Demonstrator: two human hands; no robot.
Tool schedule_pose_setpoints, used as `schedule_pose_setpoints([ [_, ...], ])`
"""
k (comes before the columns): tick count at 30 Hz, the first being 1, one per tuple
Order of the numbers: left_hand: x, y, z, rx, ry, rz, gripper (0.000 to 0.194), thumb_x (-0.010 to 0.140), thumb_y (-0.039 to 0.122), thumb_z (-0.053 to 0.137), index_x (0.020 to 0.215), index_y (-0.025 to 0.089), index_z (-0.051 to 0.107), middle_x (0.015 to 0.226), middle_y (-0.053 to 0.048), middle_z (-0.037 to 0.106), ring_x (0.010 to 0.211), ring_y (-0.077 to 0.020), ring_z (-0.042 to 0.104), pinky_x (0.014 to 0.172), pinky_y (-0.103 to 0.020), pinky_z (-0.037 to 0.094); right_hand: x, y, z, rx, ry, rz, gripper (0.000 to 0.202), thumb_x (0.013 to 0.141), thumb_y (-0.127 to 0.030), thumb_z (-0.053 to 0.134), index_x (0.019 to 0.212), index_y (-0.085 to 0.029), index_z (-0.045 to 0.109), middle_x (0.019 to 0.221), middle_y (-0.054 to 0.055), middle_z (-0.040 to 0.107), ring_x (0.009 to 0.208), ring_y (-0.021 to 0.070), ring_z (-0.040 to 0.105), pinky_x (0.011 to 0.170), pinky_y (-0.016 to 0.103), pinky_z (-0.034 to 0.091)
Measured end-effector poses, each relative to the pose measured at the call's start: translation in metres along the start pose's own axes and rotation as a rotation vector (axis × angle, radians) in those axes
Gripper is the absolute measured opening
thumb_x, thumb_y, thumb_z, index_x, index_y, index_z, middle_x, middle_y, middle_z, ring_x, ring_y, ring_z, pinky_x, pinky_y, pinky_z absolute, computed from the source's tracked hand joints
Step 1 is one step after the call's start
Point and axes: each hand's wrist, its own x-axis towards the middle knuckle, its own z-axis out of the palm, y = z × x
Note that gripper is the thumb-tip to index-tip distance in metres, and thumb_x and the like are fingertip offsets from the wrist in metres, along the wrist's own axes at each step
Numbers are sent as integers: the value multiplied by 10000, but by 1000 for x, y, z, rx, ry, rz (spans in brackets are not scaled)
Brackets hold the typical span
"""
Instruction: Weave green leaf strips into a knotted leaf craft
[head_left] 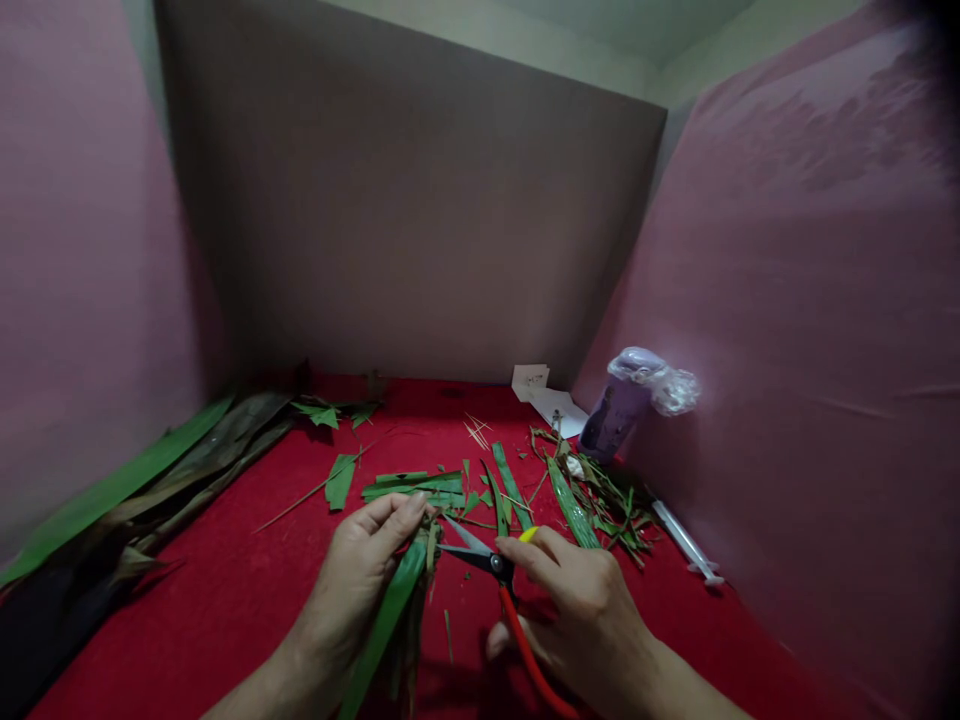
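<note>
My left hand (366, 560) pinches the top of a bundle of long leaf strips, one green strip (390, 620) and some dry brown ones, which hang toward the bottom edge. My right hand (581, 610) holds scissors (495, 565) with red and yellow handles. Their blades are apart and point left, with the tips close beside the bundle's top near my left fingertips. Cut green leaf pieces (420, 486) lie on the red cloth (300, 580) just beyond my hands.
Long green and dry leaves (142, 475) lie at the left. Thin sticks (477, 432), white papers (559, 408) and a purple cup (616, 405) with plastic wrap are farther back. At the right are a stem pile (615, 505) and a syringe (686, 540). Walls enclose the cloth.
</note>
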Motion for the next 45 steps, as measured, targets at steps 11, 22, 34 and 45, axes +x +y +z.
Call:
schedule_pose_setpoints([
  [11, -2, -1, 3, -61, -29, -19, 221, 683, 316, 734, 602, 147, 616, 426, 65, 527, 345, -29, 400, 360, -121, 304, 12, -10, 5, 2, 132, -75, 503, 696, -452, 724, 1055, -119, 612, 740, 80, 638, 559, 197, 610, 455, 294, 459],
  [22, 0, -4, 0, -73, -38, -40, 295, 633, 384, 753, 575, 152, 581, 398, 61, 529, 324, -40, 402, 344, -138, 307, 7, -7, 16, 21, 229, -123, 413, 846, -443, 557, 1078, -104, 595, 712, 88, 638, 540, 179, 618, 433, 266, 472],
  [34, 2, -5, -2, -57, -15, -30, 323, 610, 417, 761, 564, 158, 573, 383, 56, 542, 311, -43, 417, 331, -136, 314, 6, -5, 21, -1, 224, -164, 388, 910, -411, 456, 1132, -103, 535, 685, 73, 624, 519, 173, 607, 402, 260, 434],
  [45, 3, -5, 0, -93, -22, -27, 305, 608, 392, 771, 564, 148, 594, 401, 56, 540, 318, -29, 401, 332, -126, 301, 6, -4, 25, 4, 234, -167, 394, 913, -427, 452, 1126, -104, 522, 649, 56, 613, 490, 152, 579, 405, 248, 396],
])
